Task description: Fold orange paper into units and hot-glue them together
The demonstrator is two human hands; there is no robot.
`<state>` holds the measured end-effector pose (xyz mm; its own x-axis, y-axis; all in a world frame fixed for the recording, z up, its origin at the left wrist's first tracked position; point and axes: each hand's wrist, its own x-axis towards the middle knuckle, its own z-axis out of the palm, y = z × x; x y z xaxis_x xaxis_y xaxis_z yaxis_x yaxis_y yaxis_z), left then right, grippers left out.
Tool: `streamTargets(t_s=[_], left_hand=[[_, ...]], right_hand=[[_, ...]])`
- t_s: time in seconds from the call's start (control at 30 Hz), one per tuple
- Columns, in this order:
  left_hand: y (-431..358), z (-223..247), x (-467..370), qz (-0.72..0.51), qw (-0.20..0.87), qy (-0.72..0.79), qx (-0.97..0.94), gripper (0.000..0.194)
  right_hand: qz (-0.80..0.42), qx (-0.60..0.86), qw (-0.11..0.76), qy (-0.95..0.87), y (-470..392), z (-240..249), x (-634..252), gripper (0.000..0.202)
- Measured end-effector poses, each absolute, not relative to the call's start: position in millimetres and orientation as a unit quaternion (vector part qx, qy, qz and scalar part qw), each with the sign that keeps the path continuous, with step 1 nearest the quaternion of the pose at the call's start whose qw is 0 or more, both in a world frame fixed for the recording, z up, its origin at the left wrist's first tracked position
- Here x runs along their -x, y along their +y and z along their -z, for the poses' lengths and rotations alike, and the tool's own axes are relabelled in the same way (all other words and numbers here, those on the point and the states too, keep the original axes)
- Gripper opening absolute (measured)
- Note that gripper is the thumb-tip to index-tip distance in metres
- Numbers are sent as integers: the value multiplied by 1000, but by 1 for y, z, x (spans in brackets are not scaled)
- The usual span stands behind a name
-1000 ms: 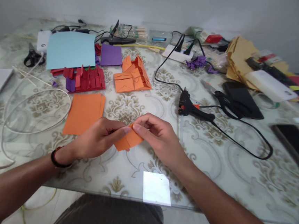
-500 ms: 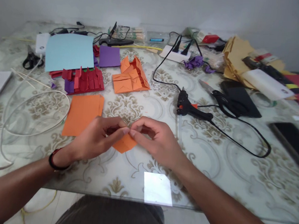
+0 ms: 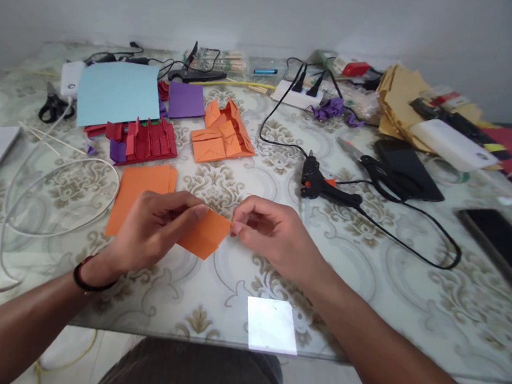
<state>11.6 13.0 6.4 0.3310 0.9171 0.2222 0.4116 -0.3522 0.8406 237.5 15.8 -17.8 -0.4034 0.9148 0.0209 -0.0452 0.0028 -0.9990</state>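
A small folded piece of orange paper (image 3: 205,232) is held above the table between my two hands. My left hand (image 3: 157,225) pinches its left side, thumb on top and the other fingers behind. At the paper's right corner, the thumb and fingertips of my right hand (image 3: 270,229) are pressed together. Partly under my left hand lies a stack of flat orange paper sheets (image 3: 135,190). Farther back sit folded orange paper pieces (image 3: 222,138), and left of them a row of folded red paper pieces (image 3: 150,141).
To the right lie a black glue gun (image 3: 323,183) with its cord, black scissors (image 3: 383,176) and a phone (image 3: 497,246). A power strip (image 3: 297,94) stands at the back. Light blue paper (image 3: 119,93) and a purple square (image 3: 186,100) lie back left; a white cable (image 3: 57,234) loops at left.
My hands have moved apart slightly, the left one going left. The orange paper has turned and more of its surface shows, with my right fingertips now at its right corner.
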Motion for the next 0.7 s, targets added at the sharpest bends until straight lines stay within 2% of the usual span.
streamTargets(t_s=[0.3,0.53,0.7], left_hand=[[14,3,-14,-278,436,446,-730,20],[9,1,-19,-241,443,424,-752,19],[7,-3,-16,-289,409,400,-768,17]], right_hand=[[-578,390,373,-612,16,18,-236,7],[-586,392,348,-618,11,20,-231,8],[-581,388,346,-626,11,20,-233,9]])
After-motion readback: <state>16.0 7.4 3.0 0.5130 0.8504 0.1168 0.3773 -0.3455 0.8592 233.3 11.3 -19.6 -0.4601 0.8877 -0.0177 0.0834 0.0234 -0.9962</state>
